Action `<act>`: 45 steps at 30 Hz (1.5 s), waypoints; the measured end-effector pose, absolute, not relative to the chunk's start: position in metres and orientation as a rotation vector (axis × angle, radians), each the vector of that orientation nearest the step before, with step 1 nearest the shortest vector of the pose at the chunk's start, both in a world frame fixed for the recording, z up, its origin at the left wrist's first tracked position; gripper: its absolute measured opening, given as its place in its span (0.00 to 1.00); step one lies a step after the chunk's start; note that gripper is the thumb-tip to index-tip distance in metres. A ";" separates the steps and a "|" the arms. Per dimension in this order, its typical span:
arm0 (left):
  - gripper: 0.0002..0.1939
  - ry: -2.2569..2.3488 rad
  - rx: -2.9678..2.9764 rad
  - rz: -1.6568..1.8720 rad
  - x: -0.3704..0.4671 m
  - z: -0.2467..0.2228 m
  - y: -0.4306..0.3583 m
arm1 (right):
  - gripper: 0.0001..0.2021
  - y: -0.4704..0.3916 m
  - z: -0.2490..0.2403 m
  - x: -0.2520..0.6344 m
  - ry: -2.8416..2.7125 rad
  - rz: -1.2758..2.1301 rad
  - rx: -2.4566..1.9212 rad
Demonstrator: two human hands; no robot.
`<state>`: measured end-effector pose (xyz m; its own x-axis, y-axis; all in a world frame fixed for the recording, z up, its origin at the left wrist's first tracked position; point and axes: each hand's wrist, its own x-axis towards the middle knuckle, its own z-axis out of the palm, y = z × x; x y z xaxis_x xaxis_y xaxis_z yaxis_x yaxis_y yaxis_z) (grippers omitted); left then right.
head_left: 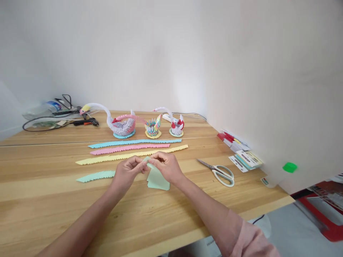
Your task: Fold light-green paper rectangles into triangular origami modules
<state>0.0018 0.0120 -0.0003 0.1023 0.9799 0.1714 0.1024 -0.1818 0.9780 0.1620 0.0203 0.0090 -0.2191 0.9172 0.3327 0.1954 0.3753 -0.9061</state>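
Observation:
Between the fingertips of my left hand (131,167) and my right hand (166,165) is a small green slip of paper (147,159). Both hands pinch it just above the table, and the fingers hide much of it. Beneath them lies a stack of pale green paper sheets (158,181), partly covered by my right hand. Left of my left hand runs a short row of folded green paper pieces (95,176). Behind it stretch longer rows in yellow (128,155), pink (128,148) and blue (134,143).
Three paper swans (124,126) (152,127) (177,127) stand at the back on round bases. Scissors (218,172) lie to the right. Packs of paper (246,159) rest against the right wall. A glue gun (85,122), cables and a plastic bottle (43,110) crowd the back left.

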 end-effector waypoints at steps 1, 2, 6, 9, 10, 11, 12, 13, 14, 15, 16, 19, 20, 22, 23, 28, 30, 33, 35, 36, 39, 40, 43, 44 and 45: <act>0.13 1.141 1.489 1.217 0.001 0.000 0.012 | 0.08 0.021 0.009 0.161 -1.655 0.969 -0.993; 0.13 1.149 1.503 1.224 0.001 0.001 0.013 | 0.08 0.021 0.008 0.161 -1.643 0.998 -0.991; 0.13 1.153 1.474 1.238 0.003 0.001 0.013 | 0.09 0.022 0.007 0.157 -1.564 1.038 -0.984; 0.15 1.134 1.462 1.179 0.006 0.001 0.012 | 0.09 0.021 0.005 0.155 -1.500 1.064 -0.966; 0.15 1.128 1.457 1.163 0.006 0.001 0.012 | 0.09 0.021 0.004 0.154 -1.483 1.073 -0.960; 0.15 1.123 1.450 1.154 0.007 0.001 0.011 | 0.09 0.021 0.003 0.154 -1.466 1.079 -0.954; 0.15 1.121 1.447 1.147 0.007 0.001 0.011 | 0.09 0.020 0.002 0.153 -1.445 1.079 -0.949; 0.14 1.118 1.449 1.137 0.007 0.000 0.011 | 0.09 0.020 0.001 0.153 -1.422 1.079 -0.942; 0.14 1.116 1.457 1.122 0.007 0.000 0.011 | 0.09 0.019 0.001 0.152 -1.402 1.085 -0.934; 0.14 1.114 1.467 1.103 0.008 -0.001 0.011 | 0.09 0.019 0.000 0.151 -1.383 1.099 -0.926; 0.14 1.112 1.475 1.087 0.010 -0.002 0.010 | 0.10 0.018 0.000 0.150 -1.370 1.122 -0.917; 0.13 1.096 1.485 1.055 0.018 -0.009 0.007 | 0.10 0.017 0.000 0.148 -1.362 1.165 -0.903; 0.12 1.085 1.498 1.031 0.022 -0.011 0.005 | 0.11 0.017 0.001 0.148 -1.358 1.137 -0.912; 0.11 1.048 1.567 0.905 0.029 -0.013 0.001 | 0.11 0.019 0.002 0.149 -1.342 1.049 -0.929; 0.09 1.012 1.622 0.807 0.031 -0.013 -0.001 | 0.11 0.020 0.002 0.151 -1.338 1.009 -0.932; 0.11 1.069 1.677 0.785 0.013 0.002 0.003 | 0.11 0.025 0.002 0.161 -1.418 0.926 -0.958; 0.11 1.094 1.578 0.940 0.001 0.009 0.009 | 0.11 0.025 0.002 0.162 -1.495 0.918 -0.960; 0.13 1.083 1.494 1.038 -0.008 0.013 0.013 | 0.09 0.021 0.002 0.160 -1.624 0.912 -0.931; 0.13 1.092 1.493 1.043 -0.008 0.012 0.013 | 0.09 0.019 0.002 0.158 -1.647 0.907 -0.924; 0.13 1.103 1.494 1.052 -0.007 0.011 0.013 | 0.09 0.019 0.002 0.157 -1.640 0.915 -0.926; 0.14 1.136 1.460 1.141 -0.008 0.009 0.014 | 0.16 0.023 0.001 0.160 -1.617 0.991 -0.939; 0.14 1.134 1.449 1.172 -0.010 0.008 0.016 | 0.18 0.025 0.001 0.162 -1.614 1.016 -0.937; 0.15 1.119 1.421 1.230 -0.016 0.008 0.020 | 0.16 0.033 0.001 0.173 -1.617 0.991 -0.935; 0.15 1.108 1.409 1.230 -0.018 0.008 0.021 | 0.15 0.035 0.001 0.177 -1.636 0.940 -0.940; 0.15 1.092 1.392 1.223 -0.020 0.009 0.022 | 0.15 0.036 0.002 0.180 -1.668 0.869 -0.940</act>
<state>-0.0198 0.0215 0.0085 0.1005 0.9843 0.1454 0.0331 -0.1493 0.9882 0.1802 0.0364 0.0023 -0.2061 0.8904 0.4057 0.1783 0.4419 -0.8792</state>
